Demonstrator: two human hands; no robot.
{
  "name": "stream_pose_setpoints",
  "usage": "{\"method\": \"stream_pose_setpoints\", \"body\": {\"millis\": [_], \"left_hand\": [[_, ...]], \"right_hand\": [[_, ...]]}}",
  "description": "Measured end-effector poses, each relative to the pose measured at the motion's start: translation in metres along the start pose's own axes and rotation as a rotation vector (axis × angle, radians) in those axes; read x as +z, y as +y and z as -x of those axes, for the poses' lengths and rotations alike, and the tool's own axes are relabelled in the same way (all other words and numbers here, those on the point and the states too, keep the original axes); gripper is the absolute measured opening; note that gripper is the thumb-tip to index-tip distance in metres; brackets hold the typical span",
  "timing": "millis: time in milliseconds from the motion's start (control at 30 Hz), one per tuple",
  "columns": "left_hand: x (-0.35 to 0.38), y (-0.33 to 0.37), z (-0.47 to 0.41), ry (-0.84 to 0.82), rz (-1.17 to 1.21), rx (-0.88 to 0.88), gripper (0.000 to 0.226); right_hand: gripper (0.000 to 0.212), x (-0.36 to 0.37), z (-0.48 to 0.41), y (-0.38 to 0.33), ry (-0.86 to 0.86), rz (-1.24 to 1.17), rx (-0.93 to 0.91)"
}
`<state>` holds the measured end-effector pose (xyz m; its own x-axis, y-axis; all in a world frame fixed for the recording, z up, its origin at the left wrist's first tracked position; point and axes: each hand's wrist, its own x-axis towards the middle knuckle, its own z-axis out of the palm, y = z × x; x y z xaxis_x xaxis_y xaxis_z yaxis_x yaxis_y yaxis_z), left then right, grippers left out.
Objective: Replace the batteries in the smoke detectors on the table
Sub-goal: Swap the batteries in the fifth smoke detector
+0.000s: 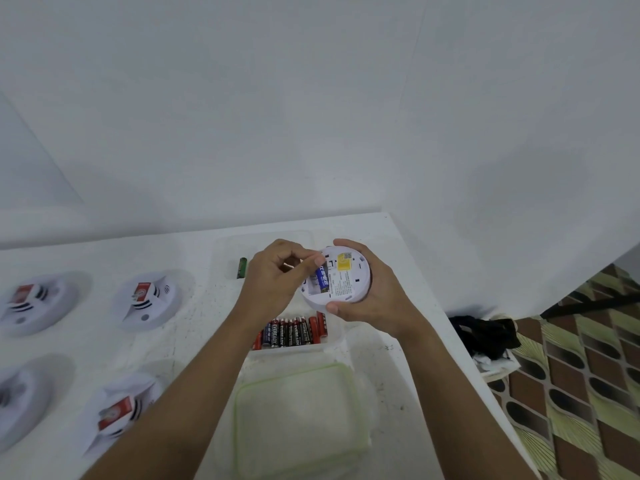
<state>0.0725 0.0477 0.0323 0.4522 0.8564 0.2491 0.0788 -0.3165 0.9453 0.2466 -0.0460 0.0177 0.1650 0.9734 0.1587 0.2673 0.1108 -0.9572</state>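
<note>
- Both forearms enter from the near edge and converge over the R part of the white table (194, 327).
- R hand (374, 292): palm cups the smoke detector (343, 275) from its R side. Fingers curl over the far rim, thumb clamps the near rim. Firm hold, unit lifted off the table, back side up and tilted toward the camera. Yellow label and printed text visible.
- L hand (273, 275): wrist bent, fingers curled in, thumb tip and forefinger meeting on the far end of the blue battery (322, 277). Narrow pinch.
- blue battery sits lengthwise in the open compartment on the L part of the detector's back, near end down in the slot.
- Just below the grip: clear tub (294, 344) w/ a row of red/black cells (294, 330), standing upright-ish and leaning.
- Nearer still, under the forearms: green-rimmed lid (298, 420), flat on the table.
- L of the grip, just past the L knuckles: one green cell (241, 267) lying alone. It seems to lie inside a faint clear tray, not sure.
- Further L, well apart from the hands: four more detectors face up in two rows (149, 301) (33, 304) (117, 410) (17, 403), each w/ a red tag, blurred.
- R of the grip, off the table edge: black bundle (485, 332), can't ID. Patterned floor (571, 393) beyond.
</note>
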Motion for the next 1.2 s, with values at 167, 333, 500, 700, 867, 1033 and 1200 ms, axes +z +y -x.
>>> {"method": "stream_pose_setpoints", "body": {"millis": [167, 333, 500, 700, 867, 1033, 1200], "left_hand": [[0.003, -0.001, 0.008, 0.010, 0.013, -0.010, 0.017], [0.003, -0.004, 0.010, 0.020, -0.017, 0.015, 0.016], [-0.002, -0.005, 0.010, 0.003, -0.116, 0.041, 0.011], [-0.008, -0.008, 0.011, -0.057, -0.159, -0.009, 0.008], [-0.025, -0.008, -0.003, -0.137, -0.123, -0.082, 0.014], [-0.052, -0.016, -0.038, -0.103, -0.577, -0.148, 0.019], [-0.056, -0.023, -0.075, -0.323, -1.173, -0.348, 0.007]], "right_hand": [[0.090, 0.007, 0.001, -0.003, 0.032, 0.025, -0.028], [0.088, 0.009, -0.002, -0.007, 0.062, 0.041, -0.056], [0.088, 0.010, -0.006, -0.007, 0.062, 0.031, -0.039], [0.088, 0.013, -0.008, -0.001, 0.059, 0.028, 0.002], [0.091, 0.018, -0.010, 0.006, 0.047, 0.037, 0.044], [0.093, 0.015, -0.012, 0.008, 0.059, 0.066, 0.074], [0.094, 0.015, -0.012, 0.008, 0.051, 0.076, 0.081]]}}
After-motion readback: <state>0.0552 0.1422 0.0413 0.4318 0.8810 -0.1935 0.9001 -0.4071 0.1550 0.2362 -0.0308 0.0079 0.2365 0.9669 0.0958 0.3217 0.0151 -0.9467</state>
